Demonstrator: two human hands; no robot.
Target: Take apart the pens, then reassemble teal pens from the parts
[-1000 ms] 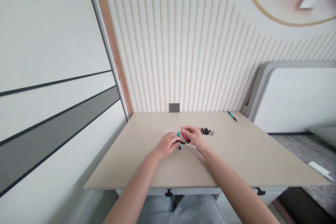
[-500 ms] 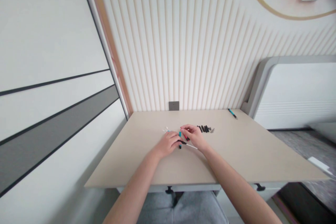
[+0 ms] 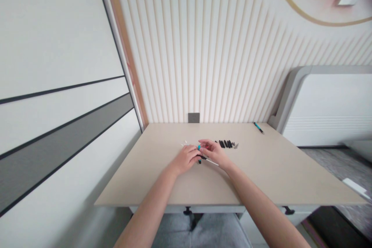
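Note:
My left hand (image 3: 186,158) rests low over the table, fingers closed on a black pen part (image 3: 201,157). A thin white rod, like a pen refill (image 3: 212,162), sticks out of that part to the right, below my right wrist. My right hand (image 3: 213,152) is beside it, curled with thumb and forefinger apart. A red piece (image 3: 207,147) shows partly between its fingers, and I cannot make out whether they touch it. A teal pen piece (image 3: 199,147) shows between the two hands. Its dark end (image 3: 199,161) appears below my left fingers; the middle is hidden.
Several black tubes (image 3: 225,144) lie in a row right of my hands, with small metal tips (image 3: 235,145) beside them. Small white bits (image 3: 185,142) lie at the left. A teal-and-black pen (image 3: 258,128) is near the back right of the table (image 3: 270,170). A socket (image 3: 193,117) is behind.
My right hand's fingers have lowered and parted over the red piece, covering more of it and of the teal piece. My left hand keeps its hold. The view has shifted slightly.

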